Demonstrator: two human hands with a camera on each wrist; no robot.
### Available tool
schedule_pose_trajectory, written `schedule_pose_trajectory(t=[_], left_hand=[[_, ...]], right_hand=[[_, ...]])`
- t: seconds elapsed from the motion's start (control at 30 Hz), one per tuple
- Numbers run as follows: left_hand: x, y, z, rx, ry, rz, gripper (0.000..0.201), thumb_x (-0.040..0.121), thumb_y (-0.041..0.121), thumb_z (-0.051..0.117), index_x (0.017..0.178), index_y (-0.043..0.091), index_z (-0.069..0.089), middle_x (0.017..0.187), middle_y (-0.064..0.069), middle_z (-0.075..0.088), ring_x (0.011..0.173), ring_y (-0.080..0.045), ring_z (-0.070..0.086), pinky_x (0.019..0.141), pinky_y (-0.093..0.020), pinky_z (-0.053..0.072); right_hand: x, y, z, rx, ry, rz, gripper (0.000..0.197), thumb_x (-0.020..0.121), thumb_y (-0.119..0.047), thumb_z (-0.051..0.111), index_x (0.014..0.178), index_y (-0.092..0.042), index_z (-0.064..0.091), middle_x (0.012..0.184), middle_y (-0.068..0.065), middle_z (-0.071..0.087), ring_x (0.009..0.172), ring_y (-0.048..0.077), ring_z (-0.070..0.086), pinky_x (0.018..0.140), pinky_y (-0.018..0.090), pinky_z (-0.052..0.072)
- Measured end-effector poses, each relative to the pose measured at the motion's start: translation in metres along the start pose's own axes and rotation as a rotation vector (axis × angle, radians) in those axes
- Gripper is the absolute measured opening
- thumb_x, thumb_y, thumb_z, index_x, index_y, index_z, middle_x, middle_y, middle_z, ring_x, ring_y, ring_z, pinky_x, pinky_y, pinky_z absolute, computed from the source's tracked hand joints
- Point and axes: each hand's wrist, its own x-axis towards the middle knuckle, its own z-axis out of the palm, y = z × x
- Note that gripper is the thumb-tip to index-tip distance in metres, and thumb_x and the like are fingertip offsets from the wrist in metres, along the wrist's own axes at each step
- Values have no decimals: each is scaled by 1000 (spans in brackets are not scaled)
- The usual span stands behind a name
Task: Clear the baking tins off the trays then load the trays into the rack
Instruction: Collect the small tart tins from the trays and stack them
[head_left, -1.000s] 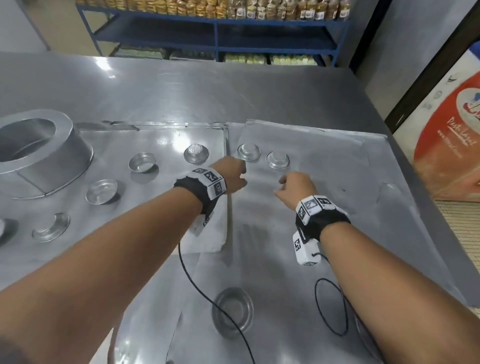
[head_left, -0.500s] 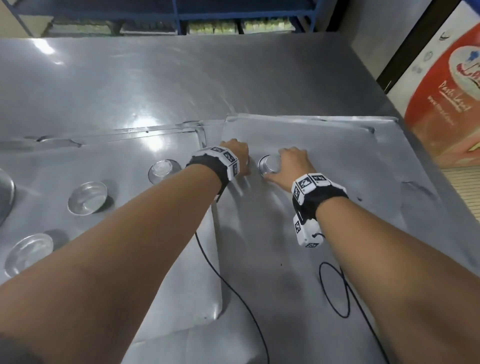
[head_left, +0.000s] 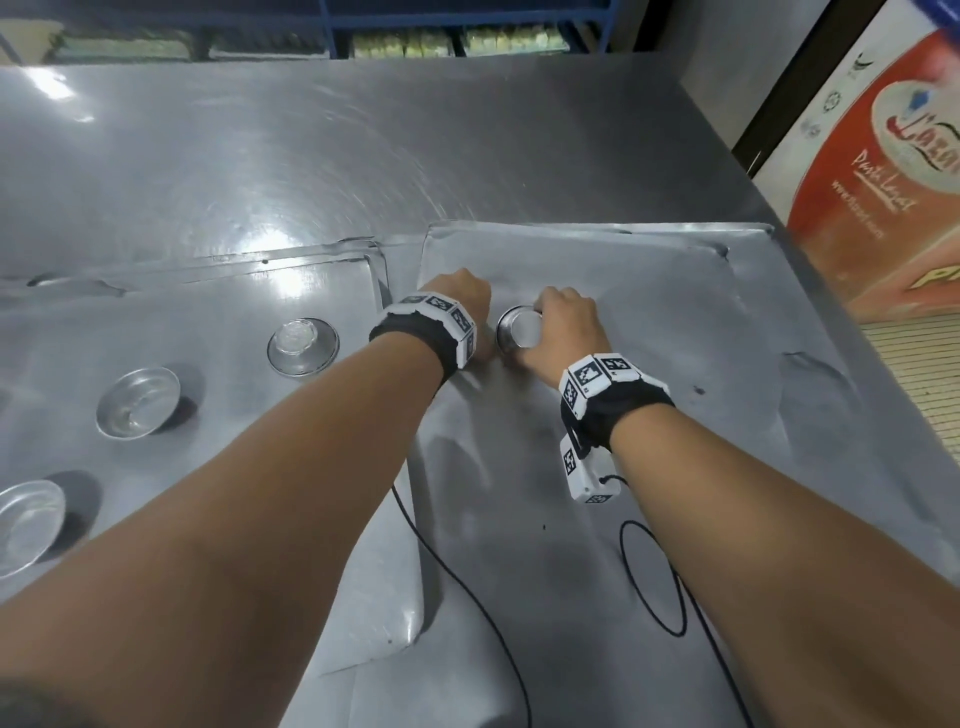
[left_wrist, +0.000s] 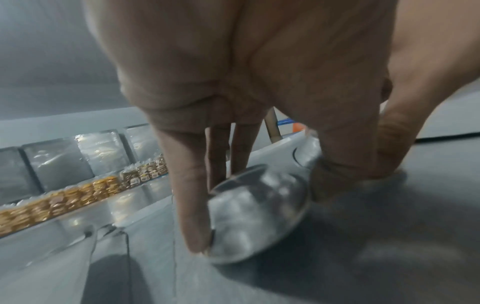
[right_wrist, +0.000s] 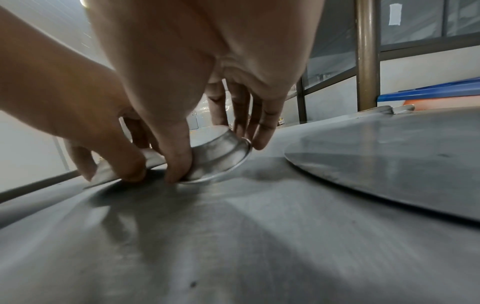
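Note:
Two steel trays lie side by side on a steel table: a left tray (head_left: 208, 312) and a right tray (head_left: 649, 312). At the right tray's far left, my left hand (head_left: 462, 306) covers a small round baking tin (left_wrist: 259, 222); in the left wrist view its fingers (left_wrist: 192, 205) and thumb pinch the tin's rim. Right beside it, my right hand (head_left: 558, 325) grips a second tin (head_left: 519, 330), fingers curled round its wall (right_wrist: 221, 158). Three more tins (head_left: 303, 345) (head_left: 137, 409) (head_left: 28, 525) sit on the left tray.
The bare steel table (head_left: 311, 156) stretches beyond the trays. A blue shelf unit (head_left: 415, 41) with packed goods stands behind it. A red printed banner (head_left: 883, 182) is at the right. Black wrist cables (head_left: 654, 582) trail over the near part of the right tray.
Both hands reached forward to the two tins on the right tray and closed on them, one each. The view has moved in and tilted down.

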Motion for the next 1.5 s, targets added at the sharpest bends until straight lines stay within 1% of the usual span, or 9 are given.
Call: schedule_pose_trajectory(t=[0.13,0.4,0.57,0.73,0.87,1.0,1.23,1.33,1.5], left_hand=[[-13,2,1,-43,26,-55,25,97,23,56,108,3,65,107,-17,65,101,-35,67,74,-33,50],[-96,-3,-15,-456,78,-251,39,84,8,59,123,12,59,123,-8,64,117,-30,61,96,-31,47],[-175,-5,5,-792,155,-405,40,83,2,52,118,17,64,119,-10,66,112,-32,62,87,-29,48],[-253,4,37,-1327,205,-483,36,79,-13,49,106,7,62,109,-19,61,92,-40,65,69,-53,61],[-302,11,65,-1582,238,-560,35,79,-14,51,108,1,62,108,-28,61,92,-46,64,65,-54,60],[-339,17,84,-1639,248,-559,22,83,7,72,103,1,67,114,-19,63,96,-38,64,70,-46,60],[-391,6,93,-1953,137,-592,53,93,49,57,110,-1,66,103,-22,70,78,-35,66,58,-36,56],[-410,-6,93,-1956,171,-574,47,90,42,65,114,1,63,108,-25,69,77,-35,67,59,-36,55],[-437,-31,93,-1856,265,-534,22,92,1,56,114,-4,58,94,-25,63,66,-32,63,51,-33,55]], right_hand=[[-19,-2,-6,45,37,2,68,74,-29,79,133,-17,49,127,12,48,117,37,47,98,39,44],[-85,-12,-33,123,81,-48,69,66,-39,85,124,-21,54,123,10,43,110,33,50,97,37,47],[-141,-15,-43,229,92,-100,68,63,-39,85,121,-23,55,120,6,44,109,31,53,97,38,48],[-203,-23,-49,342,66,-194,67,61,-40,88,119,-25,57,115,1,46,101,18,53,95,31,49],[-248,-31,-49,420,33,-300,64,59,-45,87,113,-29,56,111,-5,43,97,14,56,91,32,52],[-286,-39,-43,498,-16,-391,64,55,-52,83,108,-32,53,109,-7,47,95,13,59,89,34,54],[-327,-62,-24,547,-56,-536,61,60,-41,89,107,-25,54,104,-9,57,95,7,60,86,22,53],[-340,-79,-12,550,-93,-555,56,59,-37,90,101,-26,54,96,-12,61,88,6,60,76,13,50],[-359,-111,18,640,-203,-476,57,53,-37,90,97,-31,55,93,-9,71,86,6,69,79,30,59]])
